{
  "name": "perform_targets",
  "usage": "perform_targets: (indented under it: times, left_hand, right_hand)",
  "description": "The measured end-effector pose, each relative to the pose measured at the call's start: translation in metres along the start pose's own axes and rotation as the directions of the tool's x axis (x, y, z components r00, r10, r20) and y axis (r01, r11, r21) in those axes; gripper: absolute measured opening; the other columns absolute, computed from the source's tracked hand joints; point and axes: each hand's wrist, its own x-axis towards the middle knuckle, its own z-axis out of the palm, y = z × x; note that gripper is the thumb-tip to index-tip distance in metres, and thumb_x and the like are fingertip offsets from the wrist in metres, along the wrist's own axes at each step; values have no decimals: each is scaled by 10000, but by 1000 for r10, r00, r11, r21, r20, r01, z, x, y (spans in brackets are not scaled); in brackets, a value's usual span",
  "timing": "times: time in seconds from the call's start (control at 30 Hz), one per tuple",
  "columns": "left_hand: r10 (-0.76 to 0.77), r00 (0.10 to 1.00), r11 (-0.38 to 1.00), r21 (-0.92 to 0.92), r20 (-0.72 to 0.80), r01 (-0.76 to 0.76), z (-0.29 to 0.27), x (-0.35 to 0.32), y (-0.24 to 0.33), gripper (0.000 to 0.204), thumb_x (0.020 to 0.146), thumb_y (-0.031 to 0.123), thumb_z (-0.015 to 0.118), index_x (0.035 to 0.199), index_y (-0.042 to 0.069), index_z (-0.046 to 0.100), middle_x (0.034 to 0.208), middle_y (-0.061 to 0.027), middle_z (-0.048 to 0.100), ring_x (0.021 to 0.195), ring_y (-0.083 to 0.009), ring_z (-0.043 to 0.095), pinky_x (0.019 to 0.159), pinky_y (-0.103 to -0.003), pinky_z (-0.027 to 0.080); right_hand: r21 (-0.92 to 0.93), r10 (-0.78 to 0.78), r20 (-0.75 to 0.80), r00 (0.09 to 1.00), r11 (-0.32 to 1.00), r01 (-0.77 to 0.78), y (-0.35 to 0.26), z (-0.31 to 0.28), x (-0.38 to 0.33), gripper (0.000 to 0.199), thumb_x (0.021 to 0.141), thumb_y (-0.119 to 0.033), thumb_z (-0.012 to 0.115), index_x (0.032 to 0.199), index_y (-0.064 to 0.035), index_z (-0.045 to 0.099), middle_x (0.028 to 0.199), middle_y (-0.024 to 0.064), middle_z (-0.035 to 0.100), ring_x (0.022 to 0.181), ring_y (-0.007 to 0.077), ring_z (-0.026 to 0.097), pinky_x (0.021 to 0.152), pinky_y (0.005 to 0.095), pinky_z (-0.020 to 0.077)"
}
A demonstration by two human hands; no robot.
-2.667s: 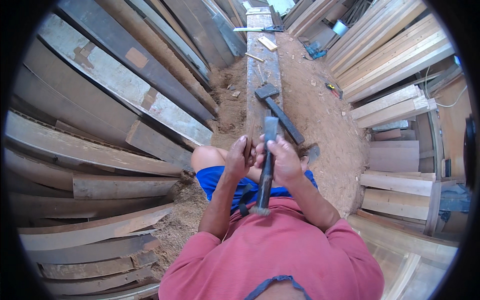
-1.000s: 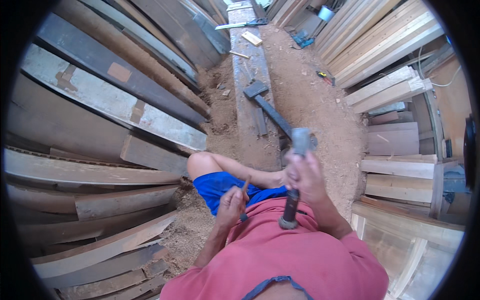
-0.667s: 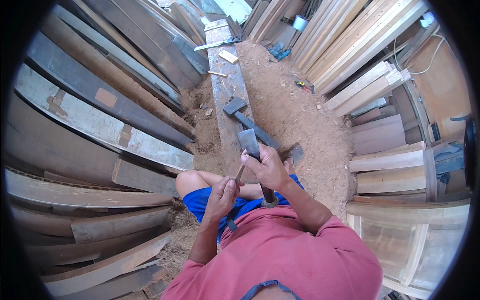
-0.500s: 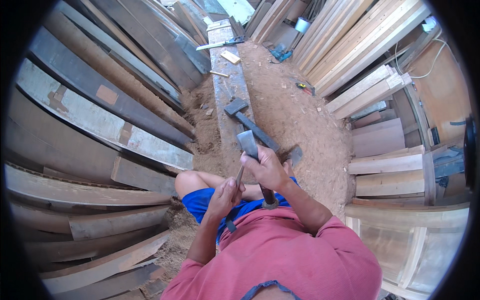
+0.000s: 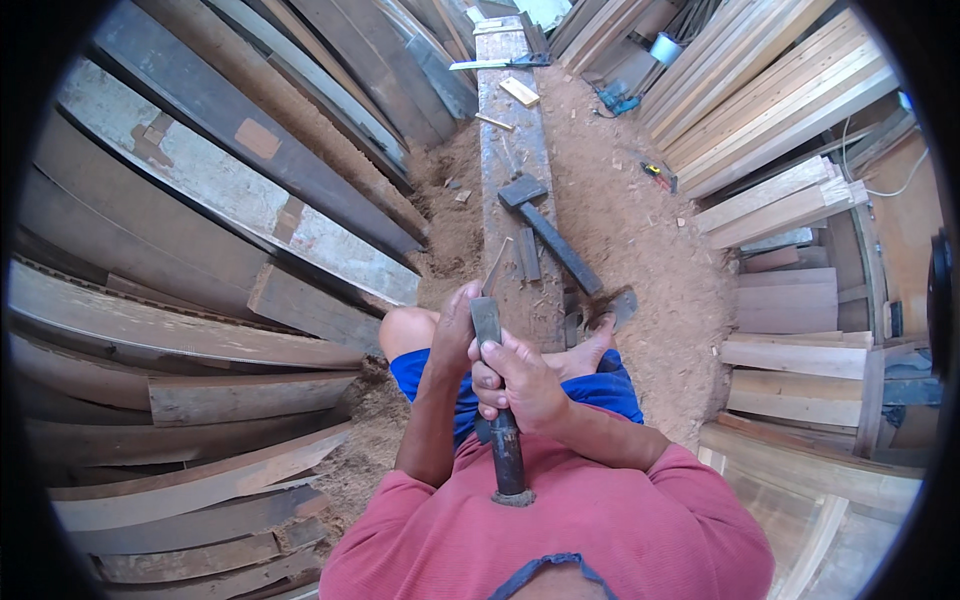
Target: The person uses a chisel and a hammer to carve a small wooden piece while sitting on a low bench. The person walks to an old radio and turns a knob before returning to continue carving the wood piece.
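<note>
My right hand [image 5: 525, 385] is wrapped round a chisel [image 5: 487, 318], its flat grey blade pointing up and away from me. The chisel's dark handle [image 5: 508, 460] reaches back over my shirt. Just left of the blade, my left hand [image 5: 460, 325] is closed on a thin, pointed brown stick [image 5: 496, 266], whose tip stands up past the fingers. Both hands are close together above my lap. A dark mallet [image 5: 560, 245] lies ahead of them, its head on the bench [image 5: 510, 145] and its handle slanting toward my foot.
Along the bench lie a saw [image 5: 500, 63], a pale wood block [image 5: 519, 91] and a thin wood strip [image 5: 495, 122]. Boards [image 5: 190, 300] lean on the left, and stacked timber [image 5: 770, 90] fills the right. A blue power tool [image 5: 618, 100] sits on the sawdust-covered floor [image 5: 640, 250].
The chisel has turned more upright and come closer to my body, its handle end now over my shirt. My left hand has moved up beside the blade, the stick pointing farther forward. The view has shifted.
</note>
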Motion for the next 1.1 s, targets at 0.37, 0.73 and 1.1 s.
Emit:
perform_targets:
  times: [0.37, 0.73, 1.1]
  left_hand:
    - [-377, 889, 861, -256, 259, 439, -7, -112, -27, 492, 1018, 453, 348, 751, 80, 525, 530, 18, 398, 451, -91, 367, 437, -245, 305]
    - [-308, 892, 676, -584, 330, 450, 24, -58, -2, 446, 1018, 435, 373, 893, 39, 536, 564, 14, 407, 451, -82, 351, 427, -226, 294]
    - [-249, 964, 769, -586, 97, 257, 19, -22, -17, 351, 1033, 350, 366, 899, 70, 530, 665, 0, 478, 566, -81, 425, 512, -223, 346]
  right_hand:
    - [-406, -394, -62, 917, 850, 337, -56, -14, -50, 190, 999, -246, 454, 1040, -63, 488, 590, -35, 399, 439, 53, 384, 423, 224, 381]
    - [-681, -416, 26, 909, 658, 321, -59, -48, 17, 161, 955, -158, 558, 1040, -29, 603, 625, -61, 482, 511, 2, 424, 446, 196, 347]
    - [0, -300, -131, 945, 953, 303, -30, -33, 15, 144, 999, -178, 425, 1082, -70, 472, 777, 19, 533, 521, 72, 482, 484, 252, 454]
